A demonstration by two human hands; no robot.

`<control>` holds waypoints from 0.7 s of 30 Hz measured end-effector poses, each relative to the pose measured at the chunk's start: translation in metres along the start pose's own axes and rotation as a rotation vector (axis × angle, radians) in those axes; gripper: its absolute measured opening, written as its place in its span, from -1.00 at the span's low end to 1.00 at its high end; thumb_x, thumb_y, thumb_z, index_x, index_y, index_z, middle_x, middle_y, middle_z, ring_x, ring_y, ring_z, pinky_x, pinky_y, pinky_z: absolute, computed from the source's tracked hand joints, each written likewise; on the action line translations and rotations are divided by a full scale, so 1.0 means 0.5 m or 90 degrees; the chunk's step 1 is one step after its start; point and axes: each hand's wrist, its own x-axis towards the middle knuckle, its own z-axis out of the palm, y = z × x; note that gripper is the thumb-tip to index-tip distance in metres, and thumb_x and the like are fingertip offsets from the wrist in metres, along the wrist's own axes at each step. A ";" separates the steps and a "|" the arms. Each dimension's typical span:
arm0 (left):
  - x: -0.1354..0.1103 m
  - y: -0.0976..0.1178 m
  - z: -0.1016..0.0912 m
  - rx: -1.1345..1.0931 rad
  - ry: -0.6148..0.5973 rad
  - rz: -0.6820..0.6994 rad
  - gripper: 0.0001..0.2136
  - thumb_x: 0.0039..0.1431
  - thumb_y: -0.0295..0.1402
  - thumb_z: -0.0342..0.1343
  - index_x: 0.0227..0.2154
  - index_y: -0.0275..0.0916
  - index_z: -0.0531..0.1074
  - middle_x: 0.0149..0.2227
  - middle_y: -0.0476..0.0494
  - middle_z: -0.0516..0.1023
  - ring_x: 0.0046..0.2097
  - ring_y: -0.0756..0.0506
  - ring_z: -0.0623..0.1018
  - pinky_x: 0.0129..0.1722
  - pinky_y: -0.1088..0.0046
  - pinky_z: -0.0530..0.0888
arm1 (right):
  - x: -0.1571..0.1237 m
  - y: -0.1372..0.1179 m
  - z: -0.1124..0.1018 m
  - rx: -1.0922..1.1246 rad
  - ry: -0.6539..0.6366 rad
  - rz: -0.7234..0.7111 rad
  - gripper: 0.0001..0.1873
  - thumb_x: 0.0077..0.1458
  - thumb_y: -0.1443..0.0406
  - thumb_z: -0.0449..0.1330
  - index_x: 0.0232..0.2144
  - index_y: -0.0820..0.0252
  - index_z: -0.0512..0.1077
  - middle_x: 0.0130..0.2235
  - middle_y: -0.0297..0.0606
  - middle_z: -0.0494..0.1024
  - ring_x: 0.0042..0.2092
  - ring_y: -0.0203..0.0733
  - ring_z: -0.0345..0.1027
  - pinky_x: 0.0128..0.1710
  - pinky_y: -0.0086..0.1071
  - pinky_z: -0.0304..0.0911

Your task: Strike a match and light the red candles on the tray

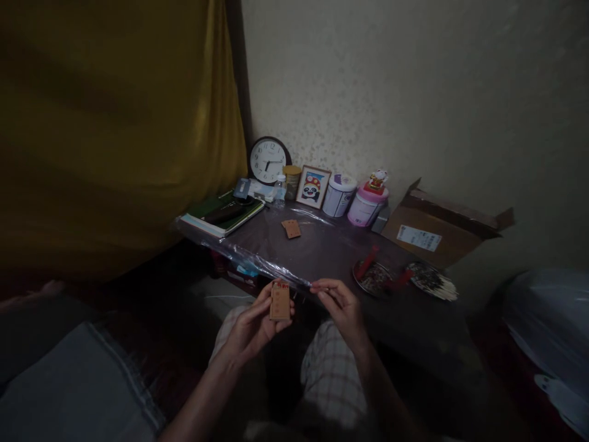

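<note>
My left hand [257, 322] is closed around a small brown cardboard matchbox [280, 305], held upright above my lap. Red tips show at its top end. To the right of it, my right hand [338, 302] pinches with thumb and forefinger near the table's front edge; whatever lies between the fingertips is too small and dark to name. Two flat brown cardboard pieces [291, 229] lie on the table, one overlapping the other. Beyond my right hand are a dish [373, 279] of small dark-and-light bits and a plate of thin pale sticks [439, 286] with dark ends.
A plastic-covered dark table [322, 245] stands before me. Along its back are a clock [268, 161], a framed panda picture [313, 187], two canisters [339, 196] and a cardboard box [435, 227]. Books [223, 215] lie at left. Another person's hand [53, 288] shows far left.
</note>
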 end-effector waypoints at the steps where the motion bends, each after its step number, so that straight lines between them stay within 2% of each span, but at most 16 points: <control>1: -0.001 0.000 0.000 0.000 0.004 0.003 -0.60 0.20 -0.45 -0.04 0.10 -0.11 0.19 -0.21 -0.18 0.57 -0.21 -0.11 0.57 -0.22 0.36 0.46 | -0.004 0.005 0.002 -0.013 -0.020 -0.011 -0.85 0.08 0.27 0.17 -0.25 0.14 0.39 -0.19 -0.25 0.51 -0.15 -0.22 0.45 -0.09 -0.31 0.33; 5: -0.002 -0.001 0.001 -0.012 0.018 0.009 -0.63 0.19 -0.46 -0.03 0.07 -0.15 0.23 -0.24 -0.19 0.57 -0.22 -0.09 0.58 -0.21 0.38 0.47 | -0.015 0.015 0.009 -0.072 -0.080 -0.061 -0.69 0.06 0.30 0.19 -0.10 0.09 0.34 -0.07 -0.25 0.45 -0.02 -0.19 0.35 0.05 -0.25 0.24; 8: 0.001 -0.003 0.003 -0.027 0.023 0.013 -0.62 0.18 -0.48 -0.02 0.07 -0.14 0.25 -0.23 -0.17 0.57 -0.22 -0.09 0.57 -0.19 0.36 0.47 | -0.019 0.001 0.020 -0.127 -0.118 -0.088 -0.59 0.03 0.29 0.23 -0.03 0.09 0.30 0.01 -0.23 0.40 0.06 -0.16 0.27 0.10 -0.24 0.18; 12: 0.009 -0.010 0.010 -0.032 0.019 0.020 -0.64 0.18 -0.46 -0.02 0.05 -0.18 0.28 -0.26 -0.18 0.58 -0.25 -0.11 0.58 -0.34 0.43 0.48 | -0.026 -0.021 0.039 -0.177 -0.140 -0.092 -0.42 -0.06 0.23 0.31 0.02 0.13 0.26 0.09 -0.16 0.33 0.14 -0.09 0.19 0.14 -0.21 0.11; 17: 0.014 -0.028 0.016 -0.015 0.001 0.013 -0.66 0.19 -0.45 -0.03 0.04 -0.20 0.31 -0.30 -0.16 0.60 -0.21 -0.15 0.58 -0.25 0.38 0.48 | -0.039 -0.012 0.049 -0.161 -0.133 -0.092 -0.45 -0.02 0.28 0.26 0.04 0.09 0.24 0.10 -0.20 0.34 0.14 -0.12 0.19 0.14 -0.27 0.12; 21: 0.011 -0.035 0.030 0.017 0.026 -0.006 -0.69 0.15 -0.41 0.04 -0.03 -0.15 0.40 -0.31 -0.15 0.61 -0.17 -0.19 0.57 -0.26 0.35 0.47 | -0.050 -0.006 0.045 -0.140 -0.100 -0.086 -0.49 -0.02 0.34 0.22 0.02 0.06 0.29 0.07 -0.24 0.37 0.12 -0.12 0.22 0.13 -0.28 0.14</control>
